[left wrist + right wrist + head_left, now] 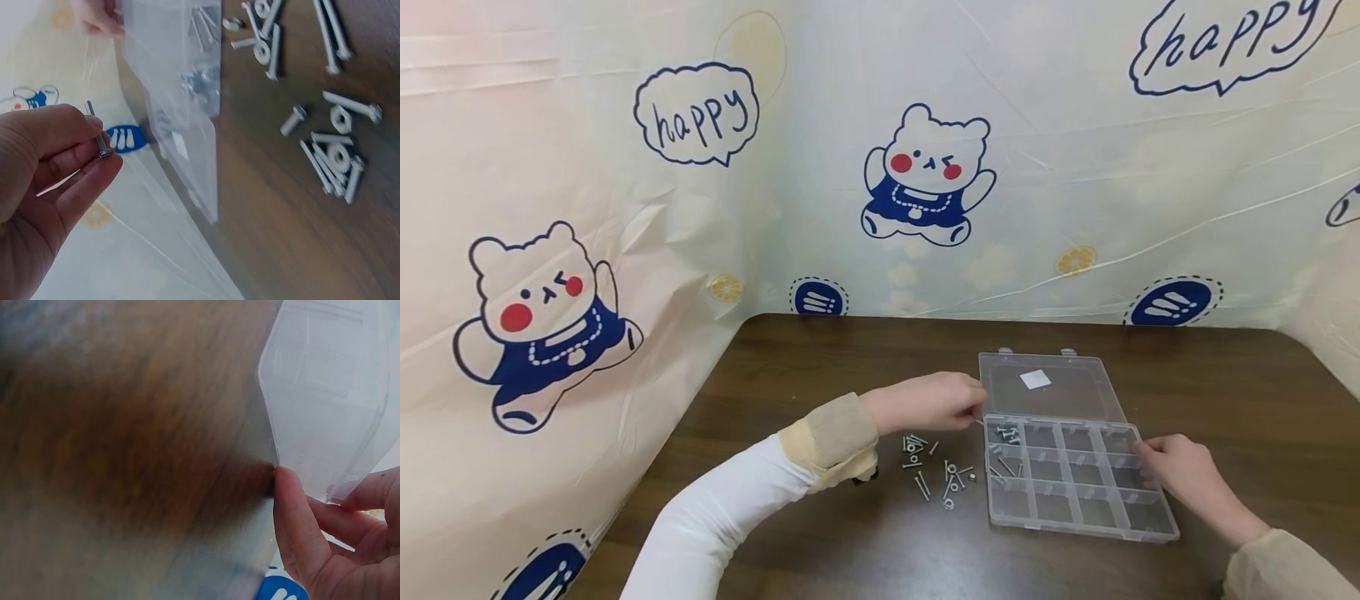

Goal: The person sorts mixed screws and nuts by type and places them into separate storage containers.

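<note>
Between thumb and fingertips my left hand (936, 402) pinches a small metal screw (97, 130). In the head view that hand is at the left side of a clear plastic compartment box (1086, 483), near its hinge. My right hand (1183, 471) grips the box's right wall, thumb and fingers on either side of the edge (325, 499). The box's lid (1075, 392) lies folded open toward the back. Small bolts (1009, 435) sit in the back left compartment, and longer screws (1006, 467) lie in the middle left one.
Left of the box, loose screws (922, 485), nuts (340, 119) and washers (339, 156) are scattered on the brown wooden table (850, 550). A white paper square (1035, 380) shows on the lid. A printed cloth (1045, 183) hangs behind the table.
</note>
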Action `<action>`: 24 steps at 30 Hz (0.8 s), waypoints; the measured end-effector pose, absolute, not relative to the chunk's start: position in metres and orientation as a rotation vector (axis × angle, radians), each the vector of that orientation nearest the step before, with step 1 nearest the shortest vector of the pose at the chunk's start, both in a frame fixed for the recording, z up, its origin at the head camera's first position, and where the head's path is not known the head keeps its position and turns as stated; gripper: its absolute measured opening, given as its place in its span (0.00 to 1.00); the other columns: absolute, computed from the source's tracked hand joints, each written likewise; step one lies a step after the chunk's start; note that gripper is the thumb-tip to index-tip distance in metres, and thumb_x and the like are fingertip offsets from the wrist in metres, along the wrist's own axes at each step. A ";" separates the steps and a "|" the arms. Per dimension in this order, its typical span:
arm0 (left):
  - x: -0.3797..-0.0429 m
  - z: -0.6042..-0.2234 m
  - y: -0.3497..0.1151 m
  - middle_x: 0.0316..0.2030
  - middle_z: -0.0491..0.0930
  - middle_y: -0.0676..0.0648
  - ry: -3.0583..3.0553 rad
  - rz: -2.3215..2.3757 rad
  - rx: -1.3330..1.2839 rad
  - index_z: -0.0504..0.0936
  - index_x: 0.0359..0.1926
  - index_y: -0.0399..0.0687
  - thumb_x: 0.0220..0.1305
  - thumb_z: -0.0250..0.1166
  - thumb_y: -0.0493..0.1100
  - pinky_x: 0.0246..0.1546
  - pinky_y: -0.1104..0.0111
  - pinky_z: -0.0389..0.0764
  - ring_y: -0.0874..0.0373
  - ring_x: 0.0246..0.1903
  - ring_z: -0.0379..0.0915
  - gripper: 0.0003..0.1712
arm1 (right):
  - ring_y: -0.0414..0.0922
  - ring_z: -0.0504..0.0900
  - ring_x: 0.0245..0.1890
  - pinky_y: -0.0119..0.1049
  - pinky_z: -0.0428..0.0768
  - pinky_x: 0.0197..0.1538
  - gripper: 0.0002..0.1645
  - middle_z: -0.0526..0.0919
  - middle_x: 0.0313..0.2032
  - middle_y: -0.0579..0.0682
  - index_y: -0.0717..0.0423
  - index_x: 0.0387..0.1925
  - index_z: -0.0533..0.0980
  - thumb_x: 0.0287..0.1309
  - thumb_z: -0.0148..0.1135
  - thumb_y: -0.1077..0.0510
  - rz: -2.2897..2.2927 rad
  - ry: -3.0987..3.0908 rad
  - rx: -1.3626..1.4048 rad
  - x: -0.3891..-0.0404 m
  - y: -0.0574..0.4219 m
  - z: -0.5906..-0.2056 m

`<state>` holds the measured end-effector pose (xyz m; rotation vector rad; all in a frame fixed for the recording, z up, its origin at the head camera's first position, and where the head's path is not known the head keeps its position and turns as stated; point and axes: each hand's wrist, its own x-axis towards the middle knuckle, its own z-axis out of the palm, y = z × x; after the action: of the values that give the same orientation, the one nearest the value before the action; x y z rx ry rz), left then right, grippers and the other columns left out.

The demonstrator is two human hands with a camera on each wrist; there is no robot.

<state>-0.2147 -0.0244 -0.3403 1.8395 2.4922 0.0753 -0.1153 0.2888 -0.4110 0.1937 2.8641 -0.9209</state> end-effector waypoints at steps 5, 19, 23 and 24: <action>-0.205 -0.340 -0.014 0.27 0.73 0.53 2.438 0.094 1.899 0.76 0.29 0.45 0.53 0.58 0.32 0.32 0.80 0.68 0.65 0.29 0.68 0.05 | 0.44 0.82 0.22 0.48 0.76 0.35 0.24 0.82 0.22 0.53 0.74 0.35 0.77 0.63 0.43 0.55 -0.926 2.855 0.198 -0.115 0.289 -0.412; -0.185 -0.348 0.009 0.32 0.78 0.54 2.243 0.040 2.019 0.80 0.36 0.45 0.58 0.56 0.33 0.35 0.83 0.68 0.67 0.34 0.72 0.08 | 0.42 0.80 0.20 0.42 0.76 0.32 0.23 0.82 0.20 0.51 0.69 0.31 0.79 0.61 0.44 0.55 -0.943 2.883 0.191 -0.114 0.291 -0.413; -0.178 -0.354 0.014 0.36 0.78 0.56 2.225 -0.109 2.061 0.83 0.39 0.50 0.61 0.56 0.37 0.40 0.82 0.69 0.67 0.40 0.73 0.10 | 0.42 0.81 0.20 0.43 0.76 0.32 0.23 0.82 0.21 0.51 0.71 0.33 0.79 0.62 0.44 0.55 -0.942 2.881 0.185 -0.114 0.290 -0.413; -0.176 -0.355 0.015 0.36 0.77 0.57 2.226 -0.135 2.062 0.83 0.39 0.52 0.62 0.56 0.38 0.41 0.82 0.69 0.68 0.40 0.73 0.10 | 0.42 0.81 0.21 0.44 0.76 0.33 0.23 0.82 0.21 0.51 0.72 0.34 0.78 0.62 0.44 0.55 -0.942 2.878 0.183 -0.114 0.291 -0.413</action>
<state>-0.1760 0.0147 -0.3550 2.0623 2.2258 -0.1354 -0.1144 0.2905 -0.4127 0.1834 2.8782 -0.9419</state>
